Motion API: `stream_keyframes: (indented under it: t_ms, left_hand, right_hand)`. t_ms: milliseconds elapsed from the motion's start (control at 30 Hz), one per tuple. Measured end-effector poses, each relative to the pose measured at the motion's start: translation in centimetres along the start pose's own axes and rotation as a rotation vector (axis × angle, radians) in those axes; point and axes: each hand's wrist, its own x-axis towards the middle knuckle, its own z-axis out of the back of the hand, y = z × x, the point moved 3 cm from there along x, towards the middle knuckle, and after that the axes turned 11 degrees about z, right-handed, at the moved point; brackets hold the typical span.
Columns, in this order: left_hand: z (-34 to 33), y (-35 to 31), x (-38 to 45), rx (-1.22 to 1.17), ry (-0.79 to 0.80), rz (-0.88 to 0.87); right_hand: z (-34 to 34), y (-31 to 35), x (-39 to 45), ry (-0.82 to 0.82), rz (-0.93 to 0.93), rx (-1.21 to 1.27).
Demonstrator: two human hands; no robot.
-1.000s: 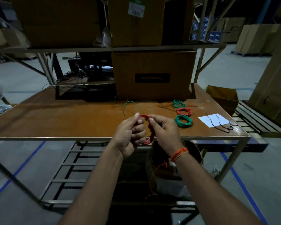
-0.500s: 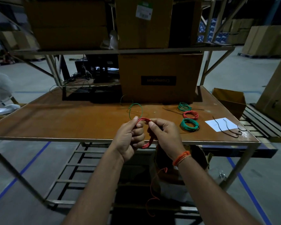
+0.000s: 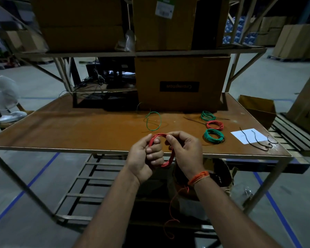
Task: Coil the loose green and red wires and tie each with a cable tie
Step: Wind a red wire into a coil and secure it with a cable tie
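A coil of red wire (image 3: 157, 136) hangs between both hands just above the table's front edge. My left hand (image 3: 144, 158) grips its left side with fingers through the loop. My right hand (image 3: 185, 153) pinches the top of the coil. A loose red tail (image 3: 172, 212) dangles below the table toward the floor. On the table lie a loose green wire (image 3: 153, 120), a far green coil (image 3: 207, 115), a red coil (image 3: 214, 125) and a nearer green coil (image 3: 214, 136). Black cable ties (image 3: 254, 139) lie across a white paper (image 3: 247, 137) at the right.
The brown table (image 3: 79, 129) carries a large cardboard box (image 3: 181, 83) at the back under a shelf of more boxes. An open small carton (image 3: 258, 108) sits past the right edge. A white fan (image 3: 4, 97) stands at the left.
The red coil has grown into a wider loop and is held slightly higher. My right hand has moved along its top. The view has shifted a little.
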Motion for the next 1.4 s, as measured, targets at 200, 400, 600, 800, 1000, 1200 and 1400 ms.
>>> stream_keyframes:
  t_ms: [200, 400, 600, 800, 1000, 1200, 1400]
  left_hand:
    - [0.5, -0.4, -0.5, -0.025, -0.025, -0.036]
    - [2.0, -2.2, -1.0, -0.224, -0.069, -0.138]
    - [3.4, -4.1, -2.0, -0.325, -0.187, -0.27]
    - [3.7, -4.4, -2.3, -0.2, -0.283, -0.388]
    - [3.1, -3.5, -3.0, 0.473, -0.514, -0.476]
    - [2.7, -2.4, -2.7, 0.955, -0.546, -0.462]
    - [3.7, -2.3, -3.1, 1.032, -0.521, -0.423]
  right_hand:
    - [-0.2, -0.2, -0.4, 0.088, -0.142, 0.099]
    - [-0.1, -1.1, -1.8, 0.229, -0.212, 0.085]
    - [0.5, -1.4, -3.3, 0.389, -0.131, -0.209]
    - [-0.3, -0.6, -4.4, 0.514, 0.078, -0.402]
    - [-1.5, 1.1, -4.3, 0.577, 0.203, -0.447]
    - [-2.0, 3.1, -3.4, 0.561, 0.286, -0.452]
    - [-1.2, 4.6, -2.5, 0.598, 0.287, -0.415]
